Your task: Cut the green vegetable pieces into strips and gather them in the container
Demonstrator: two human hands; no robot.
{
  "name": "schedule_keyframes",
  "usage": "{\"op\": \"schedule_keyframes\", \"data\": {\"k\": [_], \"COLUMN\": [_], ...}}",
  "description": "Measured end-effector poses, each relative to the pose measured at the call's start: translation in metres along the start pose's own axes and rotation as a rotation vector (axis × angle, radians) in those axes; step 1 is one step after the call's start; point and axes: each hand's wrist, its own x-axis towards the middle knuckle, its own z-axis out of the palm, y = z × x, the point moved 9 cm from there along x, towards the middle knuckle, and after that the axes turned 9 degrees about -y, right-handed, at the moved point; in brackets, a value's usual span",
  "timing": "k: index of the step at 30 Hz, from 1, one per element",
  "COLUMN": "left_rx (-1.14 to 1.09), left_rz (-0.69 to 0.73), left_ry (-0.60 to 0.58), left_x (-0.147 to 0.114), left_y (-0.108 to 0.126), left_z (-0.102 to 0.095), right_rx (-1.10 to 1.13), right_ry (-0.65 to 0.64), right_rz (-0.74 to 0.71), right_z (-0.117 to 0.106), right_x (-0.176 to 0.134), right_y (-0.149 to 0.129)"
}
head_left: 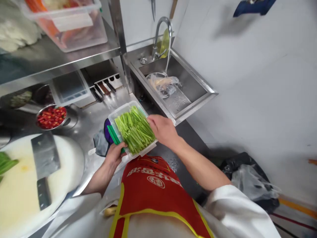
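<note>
A clear plastic container (119, 110) filled with cut green vegetable stems (135, 130) is in front of my apron, tilted a little. My left hand (116, 152) grips its near left side, thumb over the rim and beside a green clip (114, 135). On the opposite side my right hand (163, 129) is closed on the rim, its fingertips partly hidden and close to the stems. Just left of the container lie a grey cloth (101, 142) and something purple (107, 130), partly covered.
A round white cutting board (71, 158) with a cleaver (46, 155) is at left. Behind it stands a pot of chopped red peppers (52, 117). Water runs from a faucet (162, 20) into a steel sink (198, 84) holding a bagged item. A shelf (99, 54) overhangs the counter.
</note>
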Motion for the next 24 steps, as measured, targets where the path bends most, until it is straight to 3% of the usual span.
{"op": "schedule_keyframes", "data": {"k": [5, 7, 9, 12, 14, 17, 20, 22, 24], "left_rx": [0.012, 0.033, 0.053, 0.099, 0.151, 0.199, 0.282, 0.353, 0.435], "left_rz": [-0.040, -0.022, 0.005, 0.035, 0.050, 0.044, 0.030, 0.028, 0.025], "left_ry": [-0.101, -0.103, -0.103, -0.090, -0.056, 0.015, 0.096, 0.143, 0.193], "left_x": [0.044, 0.067, 0.094, 0.147, 0.190, 0.260, 0.328, 0.367, 0.399], "left_y": [0.020, 0.034, 0.051, 0.075, 0.091, 0.110, 0.117, 0.116, 0.111], "left_z": [0.087, 0.121, 0.161, 0.230, 0.281, 0.355, 0.418, 0.448, 0.463], "right_rx": [-0.158, -0.091, 0.049, 0.283, 0.363, 0.405, 0.452, 0.499, 0.537], "right_ry": [-0.229, -0.164, -0.018, 0.146, 0.157, 0.042, -0.185, -0.286, -0.329], "right_rz": [-0.163, -0.134, -0.075, 0.031, 0.106, 0.217, 0.351, 0.429, 0.504], "right_z": [0.036, 0.025, -0.002, -0.035, -0.039, -0.026, -0.002, 0.005, 0.005], "right_x": [0.003, 0.005, 0.011, 0.022, 0.026, 0.014, -0.020, -0.045, -0.065], "right_y": [0.059, 0.102, 0.157, 0.255, 0.317, 0.392, 0.443, 0.467, 0.487]}}
